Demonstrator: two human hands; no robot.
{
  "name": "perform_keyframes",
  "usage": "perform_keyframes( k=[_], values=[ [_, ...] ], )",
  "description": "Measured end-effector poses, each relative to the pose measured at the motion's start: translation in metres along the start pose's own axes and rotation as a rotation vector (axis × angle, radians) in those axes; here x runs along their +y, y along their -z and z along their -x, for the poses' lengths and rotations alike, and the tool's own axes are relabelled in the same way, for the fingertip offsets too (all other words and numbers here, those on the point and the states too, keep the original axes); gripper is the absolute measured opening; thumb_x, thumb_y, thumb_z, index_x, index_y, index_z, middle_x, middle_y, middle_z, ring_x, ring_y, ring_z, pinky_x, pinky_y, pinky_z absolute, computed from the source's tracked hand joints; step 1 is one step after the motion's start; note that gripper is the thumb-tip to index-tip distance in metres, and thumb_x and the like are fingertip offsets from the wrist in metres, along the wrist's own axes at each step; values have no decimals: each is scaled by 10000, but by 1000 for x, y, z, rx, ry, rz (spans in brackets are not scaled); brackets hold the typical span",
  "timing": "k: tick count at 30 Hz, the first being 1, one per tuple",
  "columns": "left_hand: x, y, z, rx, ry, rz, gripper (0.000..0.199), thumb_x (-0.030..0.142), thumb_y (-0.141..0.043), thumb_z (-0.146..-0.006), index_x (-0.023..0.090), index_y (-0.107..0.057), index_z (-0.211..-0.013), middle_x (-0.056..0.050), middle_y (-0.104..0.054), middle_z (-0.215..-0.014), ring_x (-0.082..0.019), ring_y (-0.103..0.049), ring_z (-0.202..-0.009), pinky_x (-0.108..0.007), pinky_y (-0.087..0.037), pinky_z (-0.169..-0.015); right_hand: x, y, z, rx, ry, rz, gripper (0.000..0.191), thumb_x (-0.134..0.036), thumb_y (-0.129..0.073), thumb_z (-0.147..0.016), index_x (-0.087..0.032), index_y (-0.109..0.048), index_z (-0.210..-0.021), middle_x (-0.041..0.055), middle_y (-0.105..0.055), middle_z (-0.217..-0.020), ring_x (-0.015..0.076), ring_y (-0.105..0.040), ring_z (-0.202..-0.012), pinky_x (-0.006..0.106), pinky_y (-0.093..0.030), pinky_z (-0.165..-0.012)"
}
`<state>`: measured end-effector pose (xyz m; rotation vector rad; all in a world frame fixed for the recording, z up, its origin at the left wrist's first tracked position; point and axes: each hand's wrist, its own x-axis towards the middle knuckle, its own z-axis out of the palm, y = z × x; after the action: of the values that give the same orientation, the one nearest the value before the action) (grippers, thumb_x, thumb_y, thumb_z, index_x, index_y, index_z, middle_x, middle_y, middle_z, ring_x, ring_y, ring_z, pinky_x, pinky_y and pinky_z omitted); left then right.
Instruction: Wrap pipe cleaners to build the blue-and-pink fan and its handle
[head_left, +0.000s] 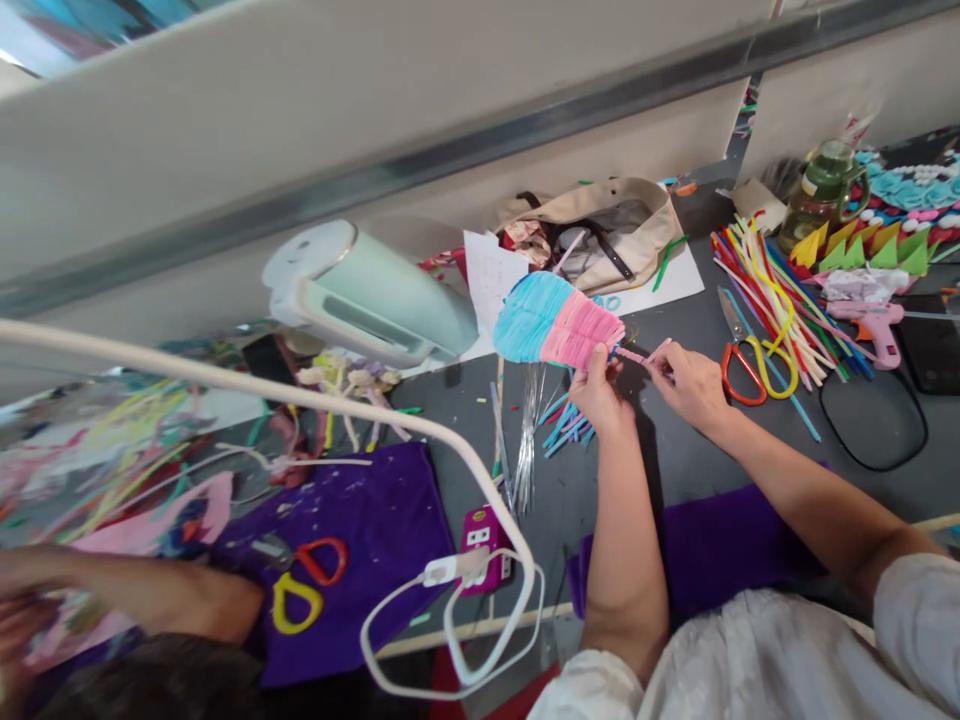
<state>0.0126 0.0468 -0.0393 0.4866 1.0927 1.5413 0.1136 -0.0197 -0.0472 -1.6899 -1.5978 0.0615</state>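
My left hand (602, 392) is closed around the narrow end of a flat, paddle-shaped pipe-cleaner piece (556, 320), blue at its rounded far end and pink nearer me. From that narrow end a thin pink pipe cleaner (631, 355) runs right to my right hand (688, 382), whose fingers pinch it. Below my left hand lie short blue and purple pipe cleaner pieces (562, 428), with a bundle of thin silvery wires (530, 440) beside them. Scissors with red and yellow handles (759, 368) rest just right of my right hand.
Colourful pipe cleaners (772, 290), a pink glue gun (881, 325) and a green jug (825, 195) stand or lie at right. A beige bag (652, 215) and pale green appliance (397, 300) are behind. A white cable (420, 425) crosses left to a power strip (484, 545), near another person's arm (165, 595).
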Motion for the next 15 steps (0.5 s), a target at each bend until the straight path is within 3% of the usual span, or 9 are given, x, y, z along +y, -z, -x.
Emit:
perform_keyframes(
  k=[3,6,11,15],
  values=[
    [1,0,-1,7,-12,18,234,282,-806,-581,136,-670,-702,16,-628,-629,-66,-560,-525,-217,-459,-571,1,1,0,17,167,119,204,-267,-419,-961,-179,-599,-924,62,-672,-806,167,-602,-748,285,-383,-691],
    [0,1,-1,7,-25,4,238,298,-798,-597,137,-669,-717,15,-627,-635,-67,-565,-534,-218,-464,-582,2,1,-1,54,244,194,209,-253,-414,-965,-171,-605,-946,56,-667,-802,164,-590,-751,287,-379,-695],
    [0,0,2,1,-44,-61,237,324,-776,-624,140,-672,-731,6,-636,-653,-72,-568,-543,-219,-470,-578,2,1,-3,56,234,205,224,-249,-417,-966,-165,-619,-919,59,-657,-772,163,-582,-743,287,-381,-691],
    [3,-2,4,10,-35,-43,257,316,-794,-592,133,-669,-722,6,-641,-651,-69,-563,-531,-216,-471,-567,1,1,-2,19,145,92,218,-241,-435,-950,-172,-637,-906,66,-666,-795,165,-594,-766,282,-400,-701]
  ],
)
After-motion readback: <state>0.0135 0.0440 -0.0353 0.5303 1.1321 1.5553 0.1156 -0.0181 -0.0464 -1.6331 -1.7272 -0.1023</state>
